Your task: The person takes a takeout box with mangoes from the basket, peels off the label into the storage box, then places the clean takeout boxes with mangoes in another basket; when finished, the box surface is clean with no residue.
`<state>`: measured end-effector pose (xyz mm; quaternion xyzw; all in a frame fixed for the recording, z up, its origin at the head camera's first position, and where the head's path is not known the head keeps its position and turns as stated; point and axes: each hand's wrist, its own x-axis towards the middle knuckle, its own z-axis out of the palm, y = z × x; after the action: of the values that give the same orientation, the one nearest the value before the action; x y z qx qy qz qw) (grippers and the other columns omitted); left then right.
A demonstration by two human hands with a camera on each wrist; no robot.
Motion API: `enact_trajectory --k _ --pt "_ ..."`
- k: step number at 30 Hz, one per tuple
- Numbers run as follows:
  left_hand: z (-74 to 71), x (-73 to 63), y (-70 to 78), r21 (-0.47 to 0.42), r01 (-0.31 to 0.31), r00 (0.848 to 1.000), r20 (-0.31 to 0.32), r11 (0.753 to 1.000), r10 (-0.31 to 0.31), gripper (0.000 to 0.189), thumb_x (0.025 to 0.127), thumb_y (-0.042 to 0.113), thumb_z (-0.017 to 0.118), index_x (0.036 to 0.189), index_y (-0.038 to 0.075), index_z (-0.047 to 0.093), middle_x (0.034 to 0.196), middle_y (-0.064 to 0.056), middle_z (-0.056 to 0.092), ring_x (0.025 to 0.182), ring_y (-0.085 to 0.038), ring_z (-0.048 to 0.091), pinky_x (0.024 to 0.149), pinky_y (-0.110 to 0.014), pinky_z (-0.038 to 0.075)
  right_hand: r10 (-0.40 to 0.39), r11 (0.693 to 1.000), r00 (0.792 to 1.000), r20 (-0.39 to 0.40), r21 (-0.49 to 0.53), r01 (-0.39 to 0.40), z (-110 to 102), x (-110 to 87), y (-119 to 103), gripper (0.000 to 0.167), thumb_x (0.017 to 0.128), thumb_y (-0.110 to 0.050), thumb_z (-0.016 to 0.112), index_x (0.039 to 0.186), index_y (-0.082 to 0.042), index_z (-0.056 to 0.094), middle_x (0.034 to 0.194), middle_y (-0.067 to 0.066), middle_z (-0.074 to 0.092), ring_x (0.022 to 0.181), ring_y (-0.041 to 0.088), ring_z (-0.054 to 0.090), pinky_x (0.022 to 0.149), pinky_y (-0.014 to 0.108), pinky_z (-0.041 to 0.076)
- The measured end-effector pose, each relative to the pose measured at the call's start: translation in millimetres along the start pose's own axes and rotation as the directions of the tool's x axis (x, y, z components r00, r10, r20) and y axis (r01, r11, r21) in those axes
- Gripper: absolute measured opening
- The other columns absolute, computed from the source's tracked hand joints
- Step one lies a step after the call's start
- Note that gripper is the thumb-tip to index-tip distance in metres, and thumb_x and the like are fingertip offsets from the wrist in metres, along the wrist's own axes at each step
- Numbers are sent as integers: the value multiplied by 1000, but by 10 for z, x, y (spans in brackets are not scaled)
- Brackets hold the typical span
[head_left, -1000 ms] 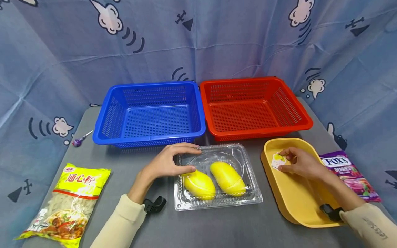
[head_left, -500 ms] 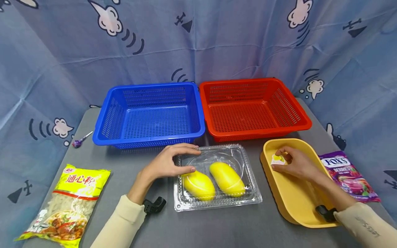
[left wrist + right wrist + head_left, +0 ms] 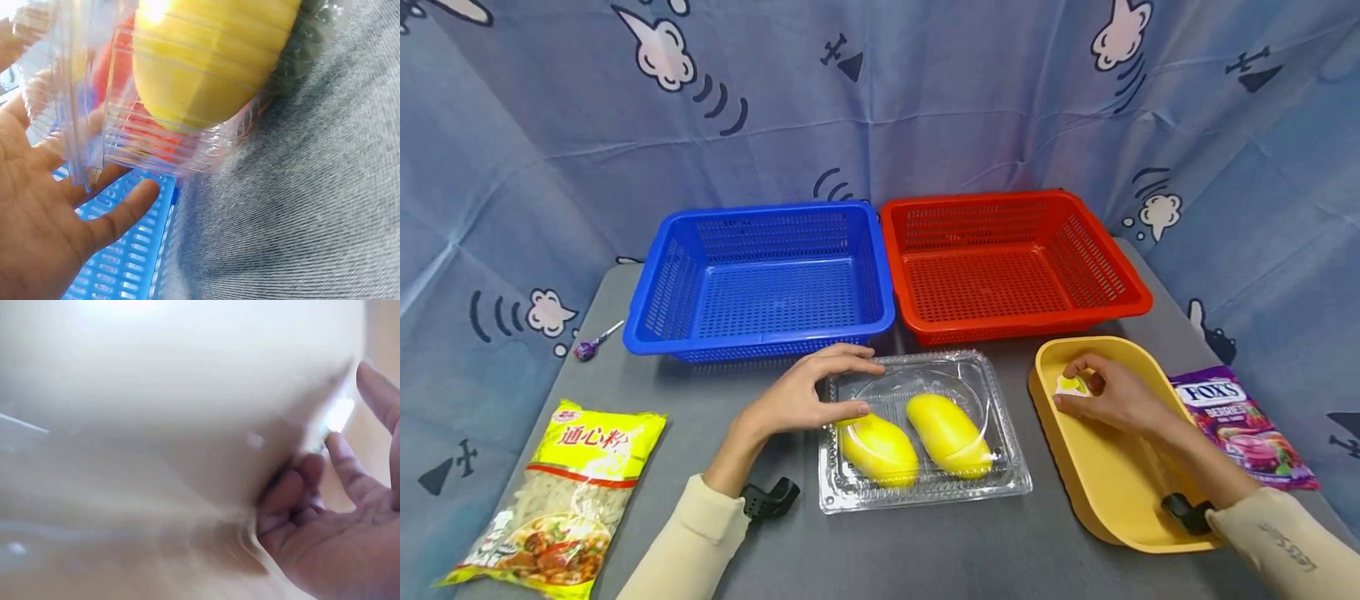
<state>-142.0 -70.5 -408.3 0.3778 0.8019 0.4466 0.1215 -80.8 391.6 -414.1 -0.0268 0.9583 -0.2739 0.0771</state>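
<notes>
A clear plastic clamshell box (image 3: 925,500) with two yellow mangoes (image 3: 880,450) inside sits mid-table, its lid down. My left hand (image 3: 793,396) rests at the box's left side, thumb and forefinger spread over the lid's edge. In the left wrist view its fingers (image 3: 128,212) are extended and loose beside the plastic, one mango filling the top. Inside a yellow tub (image 3: 1112,500), my right hand (image 3: 1112,396) pinches a small white card with a yellow picture (image 3: 1070,386) between thumb and forefinger. The right wrist view is blurred, showing the fingers (image 3: 350,465) against the tub's pale wall.
Behind stand a blue basket (image 3: 778,292) and a red basket (image 3: 992,283), side by side. A lollipop (image 3: 587,348) and a bag of pasta (image 3: 568,492) lie at left. A purple Fox's candy bag (image 3: 1240,425) is right of the tub.
My right hand has shifted slightly left and farther back inside the tub with the card, which now shows less of its face. The left hand has stayed at the box.
</notes>
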Motion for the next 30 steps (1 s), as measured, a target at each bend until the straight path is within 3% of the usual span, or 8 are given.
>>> enact_trajectory --k 8,13,16,19,21,24,27,30 --pt "-135 -89 17 -68 79 995 63 995 -74 54 89 34 76 140 29 62 158 -4 47 148 -27 40 115 -63 35 0 992 978 210 120 -26 -311 -15 -113 44 96 -24 71 130 1 61 87 6 62 66 15 57 56 24 47" --pt "-218 -136 25 -63 136 984 121 989 -128 59 88 35 76 144 31 58 162 -3 42 148 -29 40 111 -60 42 -26 991 974 226 131 -3 -552 -44 -191 36 99 -22 65 129 -2 64 93 6 66 74 18 61 62 26 51" --pt "-221 -128 16 -43 140 983 126 989 -134 61 89 36 75 146 34 55 163 -4 40 148 -30 40 110 -58 44 -46 991 989 138 128 28 -672 -55 -250 26 100 -22 66 120 -6 69 93 -1 69 77 15 63 66 26 54" --pt "-213 -115 7 -24 140 982 131 990 -136 62 91 36 74 149 36 52 164 -3 38 148 -30 40 110 -58 44 -53 991 999 -9 126 54 -778 -32 -288 21 100 -22 66 113 -6 71 89 -7 71 76 14 64 65 24 54" --pt "-214 -108 5 -17 135 982 137 991 -131 61 92 35 73 149 34 52 164 -3 38 148 -30 39 110 -57 44 -31 992 993 -111 121 44 -828 6 -283 23 99 -25 68 112 -6 71 86 -12 70 74 13 63 63 23 53" --pt "-212 -101 -5 -20 118 983 142 993 -114 58 93 33 72 148 27 55 164 -3 39 148 -29 40 108 -56 45 7 996 969 -246 83 14 -884 87 -236 28 97 -30 70 114 -8 71 85 -16 67 73 9 57 59 20 47" --pt "-208 -96 -16 -28 101 986 139 994 -96 54 94 30 71 145 23 58 163 -5 41 148 -29 41 109 -55 46 11 1000 949 -315 20 -5 -912 186 -151 38 94 -35 72 122 -9 69 100 -5 67 84 13 52 61 18 43" --pt "-202 -96 -30 -32 88 988 130 996 -83 51 94 29 71 143 23 60 162 -7 42 149 -29 39 111 -57 43 22 999 952 -306 -40 -36 -929 288 -60 58 93 -41 72 138 -7 59 124 16 59 106 29 48 75 32 50"
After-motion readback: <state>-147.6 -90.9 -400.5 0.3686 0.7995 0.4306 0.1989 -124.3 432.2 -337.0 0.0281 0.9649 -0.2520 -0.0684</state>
